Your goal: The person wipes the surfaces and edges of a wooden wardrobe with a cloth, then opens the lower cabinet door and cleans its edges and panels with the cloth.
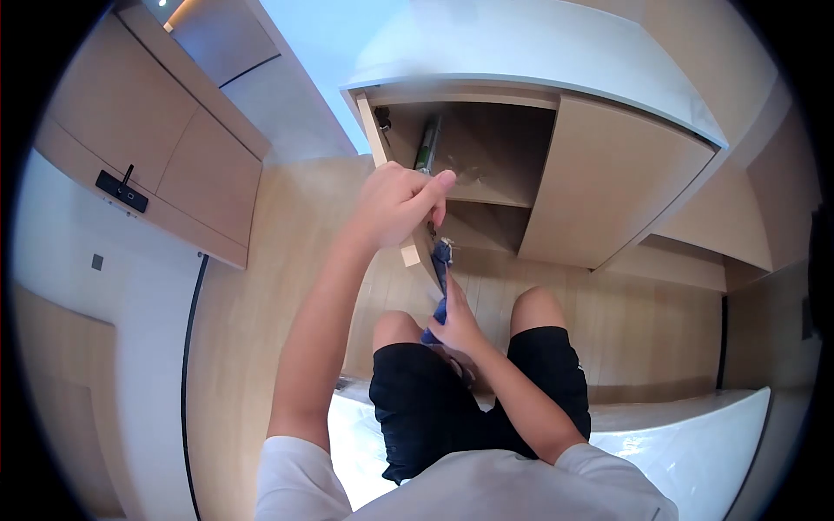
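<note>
Probably soft and light, the crumpled dark-blue cloth [441,253] sits within the right hand's grip [458,323], best held mid-fold; left hand [401,204] fingers curl over the pale-wood cabinet door [422,260].

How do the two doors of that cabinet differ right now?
The left door is swung open, while the right door is closed. The left door appears nearly edge-on; the right door shows its broad front. The left hand is curled over the left door's edge, but no hand touches the right door. Both have a similar pale wood tone.
</note>
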Demonstrator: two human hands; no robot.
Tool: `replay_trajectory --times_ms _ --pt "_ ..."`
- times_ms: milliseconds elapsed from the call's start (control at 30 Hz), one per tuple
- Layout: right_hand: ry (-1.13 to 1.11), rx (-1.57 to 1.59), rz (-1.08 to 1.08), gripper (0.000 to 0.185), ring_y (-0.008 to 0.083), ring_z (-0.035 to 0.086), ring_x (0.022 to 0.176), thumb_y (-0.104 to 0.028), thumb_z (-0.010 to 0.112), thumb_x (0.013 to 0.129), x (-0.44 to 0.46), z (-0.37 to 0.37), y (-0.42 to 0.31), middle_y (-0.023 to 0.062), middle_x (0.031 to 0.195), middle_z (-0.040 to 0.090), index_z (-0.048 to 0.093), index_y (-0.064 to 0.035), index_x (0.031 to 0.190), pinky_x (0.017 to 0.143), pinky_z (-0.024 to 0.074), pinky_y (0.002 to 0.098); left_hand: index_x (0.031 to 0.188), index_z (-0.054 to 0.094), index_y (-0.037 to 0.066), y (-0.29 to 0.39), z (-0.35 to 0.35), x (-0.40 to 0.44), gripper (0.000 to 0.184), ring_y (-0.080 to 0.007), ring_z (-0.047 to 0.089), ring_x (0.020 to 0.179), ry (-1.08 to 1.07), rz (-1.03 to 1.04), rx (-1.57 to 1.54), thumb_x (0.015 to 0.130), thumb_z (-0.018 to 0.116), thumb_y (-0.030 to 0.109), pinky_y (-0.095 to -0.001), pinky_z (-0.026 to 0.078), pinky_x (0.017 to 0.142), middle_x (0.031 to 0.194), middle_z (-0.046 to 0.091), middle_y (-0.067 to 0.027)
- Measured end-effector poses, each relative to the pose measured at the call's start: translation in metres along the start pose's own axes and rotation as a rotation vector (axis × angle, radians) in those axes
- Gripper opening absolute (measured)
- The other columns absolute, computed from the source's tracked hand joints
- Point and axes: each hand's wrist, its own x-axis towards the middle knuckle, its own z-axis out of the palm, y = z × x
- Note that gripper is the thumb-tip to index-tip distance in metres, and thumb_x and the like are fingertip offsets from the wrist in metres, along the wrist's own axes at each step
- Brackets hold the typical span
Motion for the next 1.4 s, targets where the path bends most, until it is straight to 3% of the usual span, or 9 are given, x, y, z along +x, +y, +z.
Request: replay_trajectory --times_ms 200,400,600,733,933,1067,1200,1233,1400 --pt "-0.126 0.170 0.155 0.110 0.0385 0.040 0.147 0.007 0.065 0.076 -0.003 0.013 0.067 0.0278 0.161 0.036 0.008 -0.0136 0.168 0.117 0.0337 0.0343 0.064 0.073 0.008 0.007 0.002 0.002 0.055 -0.0202 0.049 0.046 0.019 -0.067 0.072 0.100 0.054 0.045 -0.0362 0.036 0.052 0.047 0.047 -0.0056" --pt "-0.121 0.067 0.187 0.082 0.0382 0.062 0.128 0.012 0.058 0.086 -0.004 -0.043 0.002 0.0270 0.145 0.057 0.038 -0.0133 0.161 0.104 0.0470 0.0314 0.065 0.076 0.014 0.019 0.001 0.004 0.049 -0.0251 0.059 0.051 -0.003 -0.136 0.123 0.097 0.055 0.044 -0.0370 0.045 0.058 0.049 0.058 -0.0043" --pt "0.211 -0.020 -0.245 0.060 0.0363 0.068 0.117 0.000 0.071 0.089 0.013 -0.097 -0.098 0.0200 0.137 0.065 0.058 -0.0114 0.146 0.095 0.0547 0.0370 0.073 0.077 0.009 0.025 0.014 0.016 0.053 -0.0290 0.056 0.056 0.034 -0.083 0.123 0.101 0.051 0.046 -0.0405 0.042 0.059 0.055 0.057 -0.0115" --pt "0.405 0.015 -0.410 0.048 0.0239 0.069 0.117 -0.001 0.070 0.093 0.042 -0.134 -0.105 0.0174 0.133 0.069 0.063 -0.0052 0.139 0.098 0.0536 0.0337 0.079 0.079 0.012 0.034 0.028 0.033 0.052 -0.0345 0.064 0.067 0.098 -0.037 0.253 0.103 0.049 0.047 -0.0420 0.048 0.067 0.066 0.066 -0.0134" --pt "0.729 0.651 -0.150 0.037 0.0161 0.059 0.120 -0.017 0.047 0.112 0.081 -0.092 -0.039 0.0112 0.129 0.066 0.056 0.0024 0.142 0.107 0.0440 0.0310 0.084 0.080 0.015 0.034 0.062 0.073 0.053 -0.0303 0.070 0.079 0.159 -0.107 0.333 0.104 0.044 0.048 -0.0411 0.050 0.078 0.077 0.074 -0.0077" --pt "0.584 0.784 0.175 0.051 0.0191 0.058 0.123 -0.033 0.033 0.115 0.073 -0.085 0.023 0.0123 0.129 0.067 0.056 0.0065 0.138 0.109 0.0412 0.0318 0.086 0.081 0.018 0.037 0.066 0.084 0.052 -0.0244 0.071 0.081 0.159 -0.151 0.302 0.104 0.043 0.048 -0.0391 0.049 0.083 0.078 0.076 -0.0015" --pt "0.580 0.179 0.125 0.056 0.0323 0.063 0.120 -0.038 0.034 0.114 0.049 -0.095 0.017 0.0238 0.123 0.068 0.060 0.0074 0.134 0.104 0.0460 0.0368 0.079 0.081 0.020 0.034 0.072 0.087 0.051 -0.0262 0.067 0.070 0.208 -0.154 0.277 0.103 0.043 0.043 -0.0410 0.045 0.081 0.069 0.073 -0.0031" --pt "0.567 0.181 0.018 0.048 0.0410 0.063 0.119 -0.029 0.048 0.108 0.043 -0.095 0.013 0.0290 0.124 0.065 0.055 0.0085 0.138 0.103 0.0474 0.0408 0.079 0.081 0.020 0.035 0.072 0.087 0.050 -0.0258 0.066 0.068 0.219 -0.147 0.262 0.102 0.044 0.042 -0.0393 0.045 0.080 0.068 0.072 -0.0019" --pt "0.522 -0.090 -0.273 0.065 0.0484 0.058 0.123 -0.004 0.063 0.088 0.034 -0.104 -0.025 0.0332 0.137 0.055 0.041 0.0104 0.148 0.106 0.0469 0.0448 0.086 0.082 0.018 0.040 0.066 0.082 0.050 -0.0199 0.067 0.066 0.194 -0.195 0.236 0.102 0.045 0.047 -0.0341 0.050 0.069 0.072 0.075 0.0009"
